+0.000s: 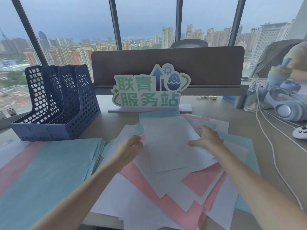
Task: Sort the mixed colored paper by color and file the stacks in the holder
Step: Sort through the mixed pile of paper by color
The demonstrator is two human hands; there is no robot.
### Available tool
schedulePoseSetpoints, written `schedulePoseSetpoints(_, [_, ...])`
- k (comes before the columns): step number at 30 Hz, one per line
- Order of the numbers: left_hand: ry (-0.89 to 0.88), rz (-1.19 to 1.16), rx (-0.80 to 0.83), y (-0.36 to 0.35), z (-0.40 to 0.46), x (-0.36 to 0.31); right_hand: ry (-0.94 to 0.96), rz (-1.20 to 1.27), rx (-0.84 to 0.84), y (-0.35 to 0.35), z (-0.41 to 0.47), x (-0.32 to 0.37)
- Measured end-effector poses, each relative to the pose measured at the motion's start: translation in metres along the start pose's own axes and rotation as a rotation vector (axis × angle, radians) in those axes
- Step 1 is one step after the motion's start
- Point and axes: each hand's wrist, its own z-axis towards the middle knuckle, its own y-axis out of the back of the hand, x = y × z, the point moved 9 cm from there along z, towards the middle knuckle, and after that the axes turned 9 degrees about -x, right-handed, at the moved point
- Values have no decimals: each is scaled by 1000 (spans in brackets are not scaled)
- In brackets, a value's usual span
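A loose pile of white, pink and light-blue paper (166,185) covers the middle of the desk. On top lies a white sheet (167,143). My left hand (131,147) pinches its left edge. My right hand (207,136) rests flat on its right side, fingers spread. A sorted stack of light-blue sheets (49,171) lies at the left, over a pink sheet (18,161). The dark blue mesh file holder (63,103) stands at the back left, its slots holding nothing.
A white sign with green characters (149,90) stands behind the pile, before a brown partition (166,63). Headphones (285,107), white cables (272,146) and a white controller (299,131) lie at the right. A person's arm (297,63) shows far right.
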Motion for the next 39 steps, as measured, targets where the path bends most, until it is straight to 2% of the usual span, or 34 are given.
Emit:
schedulePoseSetpoints(2, [-132, 369, -43, 7, 2, -2, -3, 47, -24, 5, 5, -5])
schedulePoseSetpoints(4, [-228, 618, 8, 2, 0, -3, -8, 130, -72, 15, 10, -11])
schedulePoseSetpoints(8, [-284, 740, 19, -6, 4, -2, -65, 292, -117, 27, 16, -24])
schedulePoseSetpoints(14, [-82, 585, 72, -1, 20, -7, -108, 452, -19, 22, 9, -25])
schedulePoseSetpoints(21, [322, -123, -112, 28, 7, 13, -221, 604, -66, 22, -6, -31])
schedulePoseSetpoints(22, [369, -212, -79, 26, 0, 16, -222, 611, -53, 19, -8, -29])
schedulePoseSetpoints(24, [479, -410, 86, 9, -18, 15, -212, 590, -6, 12, -13, -23])
schedulePoseSetpoints(26, [554, -498, 257, -8, -32, 7, -178, 517, 26, 6, -17, -17])
schedulePoseSetpoints(29, [563, -515, 375, -24, -31, -5, -114, 432, 62, 0, -21, -9])
schedulePoseSetpoints(34, [512, -411, 333, -43, -15, -7, -71, 403, 105, -5, -24, -5])
schedulePoseSetpoints(37, [389, -446, 318, -48, -6, -17, -60, 344, 80, -3, -22, -4])
schedulePoseSetpoints(39, [310, -479, 288, -45, -5, -27, -74, 394, 48, 0, -17, -4])
